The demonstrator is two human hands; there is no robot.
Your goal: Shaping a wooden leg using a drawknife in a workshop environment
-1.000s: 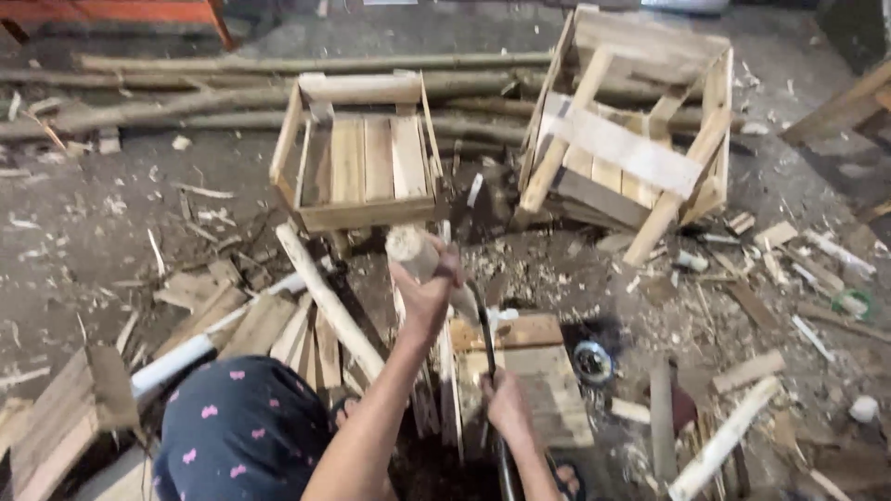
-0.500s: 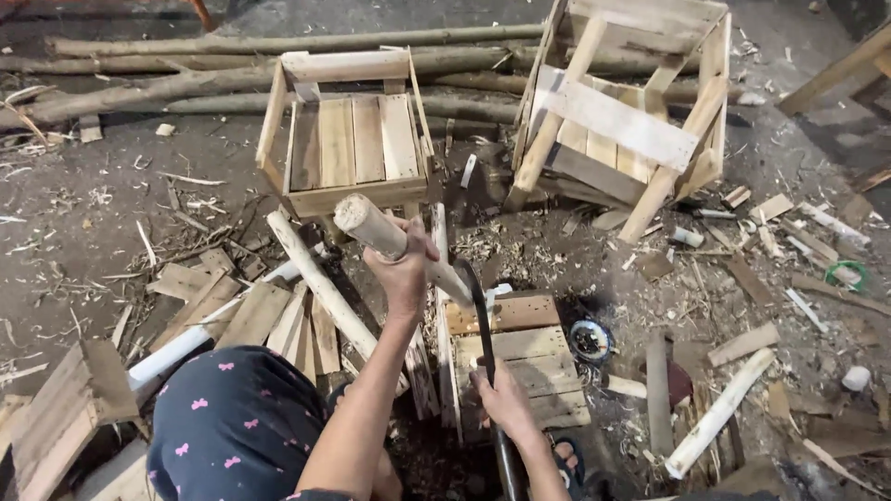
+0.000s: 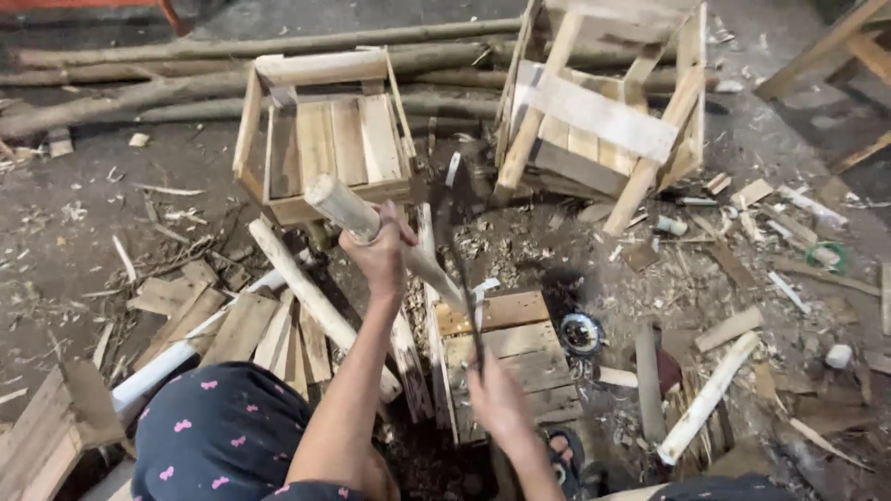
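My left hand grips a pale peeled wooden stick near its upper end. The stick slants down to the right, and its lower end rests on a small slatted wooden block. A long dark blade is in my right hand, which holds it by the handle. The blade rises along the stick's right side and is blurred. My knee in dark patterned cloth sits at the lower left.
Two slatted wooden crates stand behind, with long logs along the back. Loose slats, peeled sticks and shavings litter the ground. A round black object lies right of the block.
The stick's upper end has swung left and now slants more steeply across the block. The blade has risen beside it and is blurred with motion.
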